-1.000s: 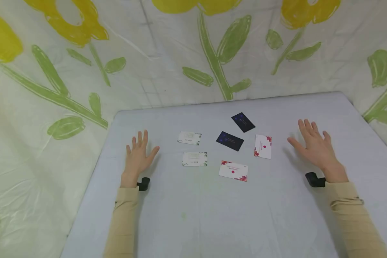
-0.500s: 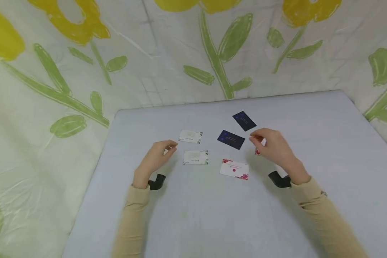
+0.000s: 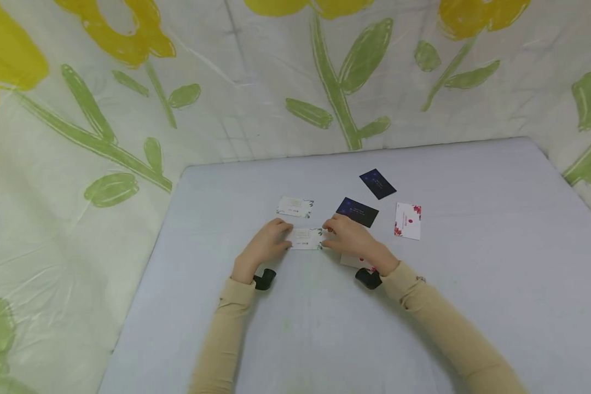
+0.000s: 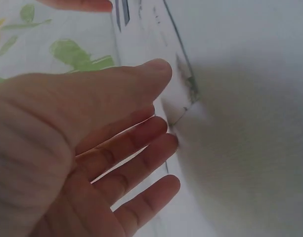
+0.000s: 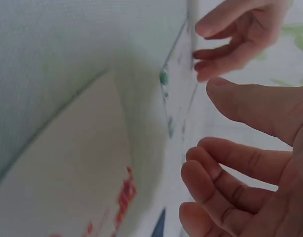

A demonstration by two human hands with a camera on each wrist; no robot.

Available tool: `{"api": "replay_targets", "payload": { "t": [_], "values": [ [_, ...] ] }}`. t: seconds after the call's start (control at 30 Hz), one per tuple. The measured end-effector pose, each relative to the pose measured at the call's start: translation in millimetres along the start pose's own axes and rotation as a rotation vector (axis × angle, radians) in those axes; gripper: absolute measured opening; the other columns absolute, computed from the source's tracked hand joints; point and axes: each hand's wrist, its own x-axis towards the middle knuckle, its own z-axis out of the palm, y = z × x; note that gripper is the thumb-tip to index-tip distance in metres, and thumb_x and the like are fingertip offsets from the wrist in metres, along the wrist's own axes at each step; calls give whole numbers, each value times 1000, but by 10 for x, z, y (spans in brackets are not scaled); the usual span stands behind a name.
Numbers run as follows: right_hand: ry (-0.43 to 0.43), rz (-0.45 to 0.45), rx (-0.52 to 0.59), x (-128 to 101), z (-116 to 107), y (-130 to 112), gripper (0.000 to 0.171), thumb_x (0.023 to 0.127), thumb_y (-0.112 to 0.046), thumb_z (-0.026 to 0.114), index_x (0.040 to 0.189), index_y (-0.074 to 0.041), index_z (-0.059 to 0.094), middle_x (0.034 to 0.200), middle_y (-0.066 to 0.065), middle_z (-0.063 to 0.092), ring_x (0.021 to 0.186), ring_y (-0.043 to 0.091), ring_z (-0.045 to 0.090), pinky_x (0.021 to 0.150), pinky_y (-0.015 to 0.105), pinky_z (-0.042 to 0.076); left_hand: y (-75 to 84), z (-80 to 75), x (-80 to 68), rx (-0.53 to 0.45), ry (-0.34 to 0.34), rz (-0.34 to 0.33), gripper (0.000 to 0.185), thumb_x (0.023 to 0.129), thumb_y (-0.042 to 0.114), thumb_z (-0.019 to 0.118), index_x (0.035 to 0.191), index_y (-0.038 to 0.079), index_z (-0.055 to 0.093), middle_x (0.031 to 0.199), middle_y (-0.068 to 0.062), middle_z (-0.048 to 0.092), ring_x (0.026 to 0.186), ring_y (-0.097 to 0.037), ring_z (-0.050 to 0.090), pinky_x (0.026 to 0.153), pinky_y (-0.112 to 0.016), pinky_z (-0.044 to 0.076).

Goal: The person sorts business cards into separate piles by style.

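Note:
A white business card with green leaves (image 3: 307, 239) lies flat on the table between both hands. My left hand (image 3: 266, 243) is at its left end, fingers loosely bent, thumb and fingertips apart. At the right end is my right hand (image 3: 352, 238), likewise curved with a gap between thumb and fingers. In the left wrist view, the left fingertips are right at a corner of the leafy card (image 4: 163, 54). The right wrist view has the right fingers (image 5: 195, 180) just off its near edge. Beneath the right hand, a red-flowered business card (image 3: 351, 261) is partly hidden.
Another leafy card (image 3: 295, 207) lies just behind. Two dark blue cards (image 3: 377, 184) are toward the back, the nearer one partly covered by the right hand. A second red-flowered card (image 3: 407, 221) lies to the right. A flower-painted curtain (image 3: 256, 109) hangs behind the table (image 3: 300, 339).
Both hands started spread wide at the sides, then moved inward with fingers bending. They now flank the nearer leafy card. The cards stay in place on the table.

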Motion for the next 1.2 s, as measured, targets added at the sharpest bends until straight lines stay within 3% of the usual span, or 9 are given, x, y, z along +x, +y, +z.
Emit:
{"api": "replay_targets", "payload": {
  "t": [0.27, 0.47, 0.57, 0.67, 0.77, 0.87, 1.07, 1.2],
  "values": [
    [-30, 24, -85, 124, 198, -26, 53, 80, -27, 73, 119, 6, 57, 101, 12, 51, 87, 20, 46, 77, 32, 45, -29, 61, 23, 35, 7, 3, 42, 83, 7, 68, 121, -6, 56, 116, -15, 54, 109, -28, 49, 95, -38, 40],
    [11, 43, -80, 139, 223, -37, 45, 79, -25, 75, 110, 3, 59, 97, 10, 49, 86, 21, 44, 75, 33, 43, -38, 64, 44, -45, 27, -15, 38, 80, 4, 71, 114, -4, 57, 114, -13, 53, 108, -27, 49, 96, -37, 39],
    [51, 69, 13, 156, 230, -19, 31, 81, -17, 72, 103, 0, 58, 95, 10, 49, 85, 21, 45, 74, 32, 43, -44, 61, 47, -160, 71, -39, 33, 78, 0, 71, 108, -3, 58, 108, -14, 54, 100, -26, 51, 88, -37, 44],
    [98, 93, 177, 185, 227, 21, 17, 84, -7, 66, 96, 0, 57, 92, 10, 53, 83, 21, 50, 73, 32, 45, -59, 70, 66, -265, 137, -52, 22, 80, -4, 67, 101, -3, 60, 100, -15, 56, 90, -25, 54, 79, -35, 48],
    [145, 98, 323, 220, 200, 78, 8, 84, -2, 62, 90, 1, 58, 87, 12, 58, 80, 22, 55, 71, 32, 48, -67, 78, 104, -333, 201, -54, 14, 83, -5, 63, 97, -4, 62, 95, -15, 59, 84, -25, 57, 76, -34, 50],
    [186, 103, 376, 242, 138, 112, 5, 83, -2, 62, 85, 0, 58, 81, 10, 60, 74, 20, 56, 66, 30, 47, -57, 83, 155, -372, 241, -80, 13, 84, -4, 63, 96, -2, 64, 95, -14, 61, 83, -25, 59, 75, -33, 50],
    [159, 193, 344, 315, 54, 131, 6, 82, -3, 63, 85, 0, 58, 78, 10, 58, 72, 20, 52, 63, 28, 44, -11, 130, 257, -395, 284, -152, 12, 82, -3, 65, 94, -2, 64, 91, -14, 61, 82, -25, 58, 73, -32, 49],
    [119, 250, 263, 373, 79, 136, 6, 83, -1, 62, 87, 2, 59, 79, 11, 59, 71, 20, 52, 61, 28, 43, 20, 189, 286, -359, 304, -160, 10, 81, -6, 65, 90, -4, 64, 87, -14, 60, 79, -24, 56, 71, -31, 48]
  ]
}}
